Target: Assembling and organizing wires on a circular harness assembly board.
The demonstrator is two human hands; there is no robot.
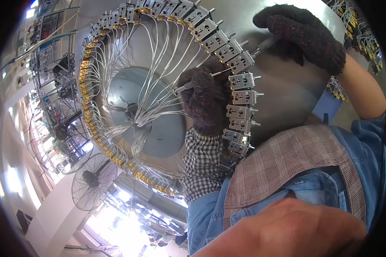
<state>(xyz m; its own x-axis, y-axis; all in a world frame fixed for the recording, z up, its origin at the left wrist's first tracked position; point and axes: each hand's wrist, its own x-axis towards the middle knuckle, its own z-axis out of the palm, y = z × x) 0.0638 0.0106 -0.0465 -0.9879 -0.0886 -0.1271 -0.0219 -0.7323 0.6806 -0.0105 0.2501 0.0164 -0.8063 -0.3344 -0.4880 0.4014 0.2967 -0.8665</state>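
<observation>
A bright work room is seen all around, with a fan [90, 177] at 8 o'clock and strong light at 7 o'clock. A big ring of blocks [215, 41] is set around a grey disc [161, 139], at 11 o'clock from the middle of the view. A thin tool [184, 88] is gripped by the left hand [203, 98], which is curled tight at 3 o'clock on the ring. Its tip is aimed at the blocks at 2 o'clock; whether one is touched cannot be told. The right hand [304, 38] is placed at 2 o'clock in the view, with its fingers close together; whether anything is held under it cannot be told.

Blocks, gold bits [85, 75] and white wires [137, 122] are already set most of the way round. Which ones are finished cannot be told, and part is hidden by the left hand. That hand is hemmed in by wires at 9 o'clock and blocks at 3 o'clock. More room is given by the smooth metal [278, 103] outside the ring, up to the apron [287, 150] at 4 o'clock.
</observation>
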